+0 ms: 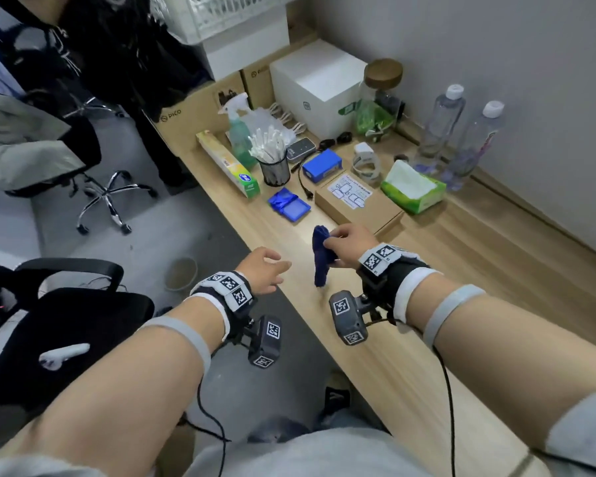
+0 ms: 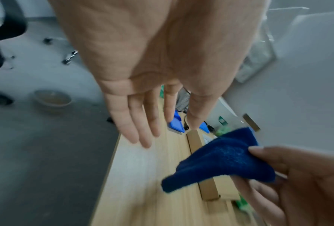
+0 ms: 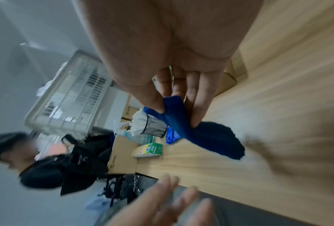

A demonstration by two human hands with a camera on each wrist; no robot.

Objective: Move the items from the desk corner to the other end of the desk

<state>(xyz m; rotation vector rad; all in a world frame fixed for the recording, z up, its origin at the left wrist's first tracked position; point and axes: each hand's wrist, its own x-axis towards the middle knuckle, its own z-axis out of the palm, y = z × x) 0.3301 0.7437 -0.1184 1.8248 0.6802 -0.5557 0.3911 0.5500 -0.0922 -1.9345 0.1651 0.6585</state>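
A person's right hand (image 1: 350,243) pinches a blue cloth (image 1: 320,258) above the worktop (image 1: 461,270), just short of a flat carton (image 1: 356,201) and blue case (image 1: 289,204). The left hand (image 1: 264,270), fingers spread and empty, hovers at the near edge. Bare wood runs toward the person; boxes, bottles (image 1: 458,132) and a pen cup (image 1: 275,168) crowd the far corner.

We note the cloth (image 1: 321,259) hanging from our right hand (image 1: 350,243) above the desk (image 1: 461,277), our left hand (image 1: 264,270) left of it, the cardboard box (image 1: 358,203) behind it.
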